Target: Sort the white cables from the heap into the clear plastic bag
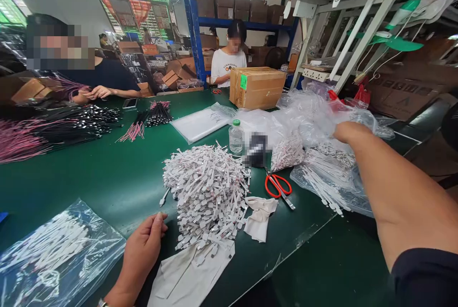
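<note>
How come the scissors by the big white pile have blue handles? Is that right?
No, the handles aren't blue. The scissors have red handles, as the head view shows. They do lie by the big white pile.

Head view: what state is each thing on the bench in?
Left hand: open, empty, beside the white tag pile.
Right hand: over clear plastic bags, fingers hidden.
Red-handled scissors: shut, lying flat.
Water bottle: upright, capped.
Cardboard carton: taped shut.
</note>
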The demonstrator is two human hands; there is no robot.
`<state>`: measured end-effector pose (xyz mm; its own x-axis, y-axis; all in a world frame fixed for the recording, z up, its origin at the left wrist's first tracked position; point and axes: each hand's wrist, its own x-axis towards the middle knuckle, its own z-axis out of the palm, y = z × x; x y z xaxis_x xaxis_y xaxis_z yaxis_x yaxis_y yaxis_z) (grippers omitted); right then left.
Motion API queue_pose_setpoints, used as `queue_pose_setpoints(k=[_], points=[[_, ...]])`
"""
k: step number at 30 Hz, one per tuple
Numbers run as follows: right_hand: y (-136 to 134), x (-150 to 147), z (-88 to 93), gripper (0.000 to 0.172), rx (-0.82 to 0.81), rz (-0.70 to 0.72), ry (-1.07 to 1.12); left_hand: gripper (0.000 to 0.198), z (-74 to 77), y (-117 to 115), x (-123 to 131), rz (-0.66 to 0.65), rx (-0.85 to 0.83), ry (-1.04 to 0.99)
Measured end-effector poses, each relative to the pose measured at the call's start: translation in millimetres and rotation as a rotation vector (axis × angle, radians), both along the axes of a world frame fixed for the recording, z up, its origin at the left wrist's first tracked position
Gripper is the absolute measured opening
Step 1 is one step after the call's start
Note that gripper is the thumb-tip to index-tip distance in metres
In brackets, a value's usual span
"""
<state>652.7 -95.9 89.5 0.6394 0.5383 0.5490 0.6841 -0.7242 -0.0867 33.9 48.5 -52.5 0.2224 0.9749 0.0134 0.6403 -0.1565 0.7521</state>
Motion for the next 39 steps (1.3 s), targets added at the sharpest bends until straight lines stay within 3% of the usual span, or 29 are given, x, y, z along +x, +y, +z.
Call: queue_pose_setpoints(k=[4,6,9,11,13,17,20,26,33,39], points=[[0,-20,21.8,0.051,-0.007,-0.168,0.017,0.043,-0.3,-5,1,-0.019,0.055,-0.034],[10,-42,29.5,0.042,-0.012,-0.117,-0.041,0.042,-0.7,-8,1,-0.018,0.069,-0.050],[31,-97,29.6,0.039,-0.019,0.139,-0.140,0.041,-0.9,-11,1,-0.025,0.095,-0.060],[40,-146,21.2,0.036,-0.032,0.420,-0.156,0.041,-1.0,-13,1,-0.029,0.111,-0.059],[40,-201,7.5,0.028,-0.085,0.583,-0.136,0.041,-1.0,-15,1,-0.029,0.113,-0.048],[10,-304,-27.5,0.023,-0.193,1.051,0.049,0.039,2.4,-15,-2,-0.032,0.093,0.007],[-24,-356,-56.1,0.023,-0.235,1.243,0.238,0.031,11.2,-7,-4,-0.074,0.072,0.092],[-64,-394,-104.9,0.017,-0.185,1.257,0.546,0.025,27.9,22,6,-0.030,0.170,0.323],[-74,-411,-133.8,0.019,0.005,1.093,0.815,0.011,25.0,34,15,-0.019,0.148,0.466],[-70,-403,-138.6,0.018,0.027,1.028,0.952,0.011,64.0,21,-24,-0.021,0.185,0.418]])
